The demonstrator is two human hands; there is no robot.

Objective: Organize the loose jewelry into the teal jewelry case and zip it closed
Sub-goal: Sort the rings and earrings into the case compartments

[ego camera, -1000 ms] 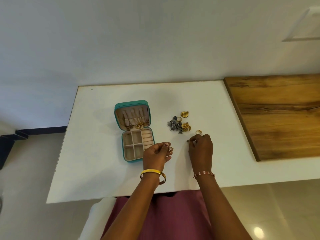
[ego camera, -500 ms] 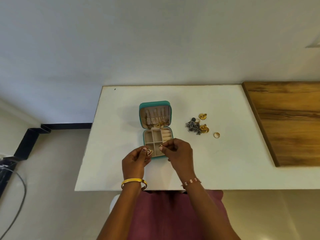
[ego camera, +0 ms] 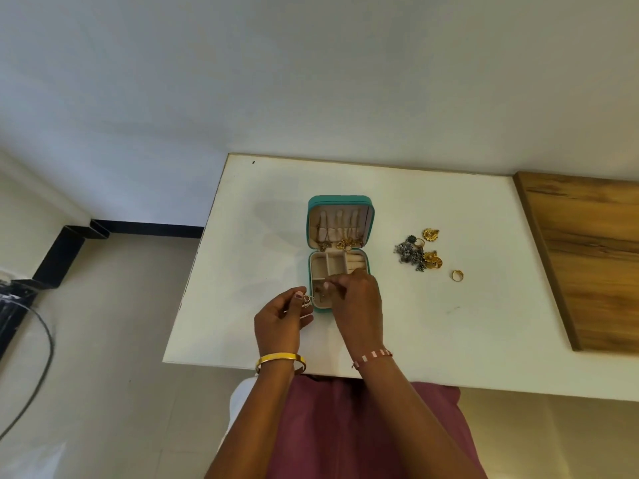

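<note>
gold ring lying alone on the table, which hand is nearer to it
The right hand. It reaches over the near compartments of the teal jewelry case, left of the gold ring. The left hand sits farther left, beside the case's near-left corner, pinching a small piece.

Teal jewelry case (ego camera: 311, 216) with beige lining, gold ring (ego camera: 457, 275), white table (ego camera: 449, 326), yellow bangle (ego camera: 280, 359)

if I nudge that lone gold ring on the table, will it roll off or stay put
The gold ring appears to lie flat, so a nudge would probably slide it, not roll it. It looks small and smooth, likely light and slippery to pinch off the white table.
</note>
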